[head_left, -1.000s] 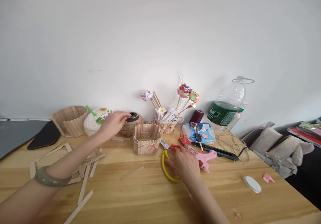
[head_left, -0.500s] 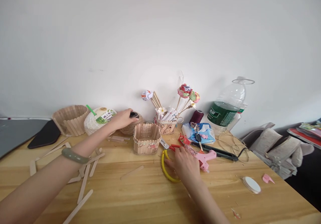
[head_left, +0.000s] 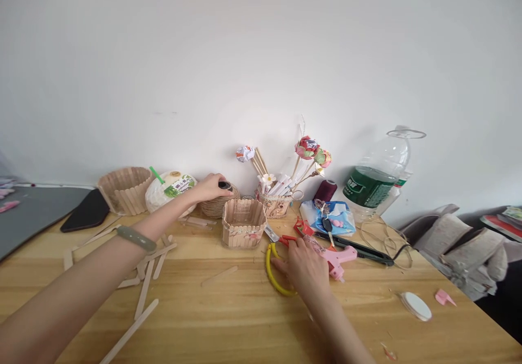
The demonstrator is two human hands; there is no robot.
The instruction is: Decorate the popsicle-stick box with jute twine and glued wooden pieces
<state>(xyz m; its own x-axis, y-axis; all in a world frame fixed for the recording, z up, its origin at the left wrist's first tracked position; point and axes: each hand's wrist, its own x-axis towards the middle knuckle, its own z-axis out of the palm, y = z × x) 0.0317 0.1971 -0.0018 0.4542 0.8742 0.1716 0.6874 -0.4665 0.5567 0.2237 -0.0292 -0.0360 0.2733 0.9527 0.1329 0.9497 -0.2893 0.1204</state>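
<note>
My left hand (head_left: 211,187) reaches to the back of the table, its fingers closed on the rim of a spool of twine (head_left: 220,205) with a dark core. On that wrist is a grey-green bangle (head_left: 136,238). My right hand (head_left: 306,263) lies over scissors with a yellow handle (head_left: 274,278), its fingers curled round the handle area and partly hidden. The scissor blades point toward a small wooden-stick basket (head_left: 243,234) with a lace rim. A pink glue gun (head_left: 340,257) lies just right of this hand.
Loose craft sticks (head_left: 130,329) lie at left. Behind stand a larger stick basket (head_left: 126,192), a white coconut (head_left: 169,192) with a green straw, a decorated holder (head_left: 277,206) with paper flowers, purple thread (head_left: 325,191) and a large bottle (head_left: 369,185). A black flat iron (head_left: 362,251) lies at right.
The whole view has shifted slightly, so things appear farther right. Both hands keep their places, the left at the twine, the right at the scissors.
</note>
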